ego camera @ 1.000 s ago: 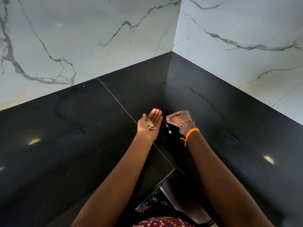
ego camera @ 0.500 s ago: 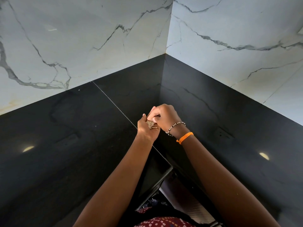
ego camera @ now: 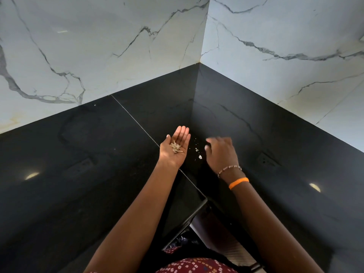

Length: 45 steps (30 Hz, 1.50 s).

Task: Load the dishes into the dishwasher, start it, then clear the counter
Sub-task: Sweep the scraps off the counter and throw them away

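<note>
Black bench (ego camera: 82, 174) meets marble walls (ego camera: 98, 56) at a corner; left hand (ego camera: 174, 149) lies flat, palm up, cradling scraps (ego camera: 175, 148); right hand (ego camera: 221, 151), blurred, fingers curled over crumbs (ego camera: 198, 152).

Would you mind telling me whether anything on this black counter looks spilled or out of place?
Yes: small pale crumbs lie scattered on the black counter between the hands, near the corner. The left hand lies palm up, holding gathered scraps; the right hand is blurred beside the crumbs.
</note>
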Available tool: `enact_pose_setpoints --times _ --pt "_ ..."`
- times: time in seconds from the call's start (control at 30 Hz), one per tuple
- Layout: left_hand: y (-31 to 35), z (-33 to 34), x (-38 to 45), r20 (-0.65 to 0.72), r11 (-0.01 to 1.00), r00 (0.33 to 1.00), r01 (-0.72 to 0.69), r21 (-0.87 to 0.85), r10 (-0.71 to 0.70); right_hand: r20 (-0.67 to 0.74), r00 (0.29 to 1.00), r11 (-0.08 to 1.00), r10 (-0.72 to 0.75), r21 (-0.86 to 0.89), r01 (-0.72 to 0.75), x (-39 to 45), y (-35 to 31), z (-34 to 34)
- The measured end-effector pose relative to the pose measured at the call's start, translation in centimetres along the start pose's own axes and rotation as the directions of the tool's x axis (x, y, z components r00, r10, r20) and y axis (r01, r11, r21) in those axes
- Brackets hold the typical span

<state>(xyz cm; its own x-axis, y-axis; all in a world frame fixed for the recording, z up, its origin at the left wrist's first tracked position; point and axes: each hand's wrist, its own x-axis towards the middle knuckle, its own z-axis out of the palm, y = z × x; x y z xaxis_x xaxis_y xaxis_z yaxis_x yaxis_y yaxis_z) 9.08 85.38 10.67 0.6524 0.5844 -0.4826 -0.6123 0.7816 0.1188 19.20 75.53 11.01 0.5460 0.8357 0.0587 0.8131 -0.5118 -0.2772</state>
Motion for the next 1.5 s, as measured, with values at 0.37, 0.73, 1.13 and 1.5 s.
enact_pose_setpoints --times 0.37,0.73,1.13,1.5 --pt "1.8 -1.1 -0.1 -0.058 0.998 0.996 -0.068 -0.003 0.067 0.235 0.955 0.975 0.18 -0.175 -0.14 0.5 -2.7 7.1" --pt "2.1 -1.3 0.1 -0.066 0.997 0.995 -0.074 0.013 0.074 0.255 0.949 0.977 -0.184 -0.057 0.205 5.4 0.4 6.7" --pt "1.6 -1.4 0.5 -0.059 0.998 0.997 -0.048 0.029 0.049 0.178 0.961 0.959 -0.212 0.225 0.17 0.5 2.5 4.8" --pt "1.5 -1.3 0.3 -0.057 0.998 0.996 -0.066 0.025 0.067 0.25 0.965 0.985 -0.079 -0.129 0.114 1.3 -0.9 7.4"
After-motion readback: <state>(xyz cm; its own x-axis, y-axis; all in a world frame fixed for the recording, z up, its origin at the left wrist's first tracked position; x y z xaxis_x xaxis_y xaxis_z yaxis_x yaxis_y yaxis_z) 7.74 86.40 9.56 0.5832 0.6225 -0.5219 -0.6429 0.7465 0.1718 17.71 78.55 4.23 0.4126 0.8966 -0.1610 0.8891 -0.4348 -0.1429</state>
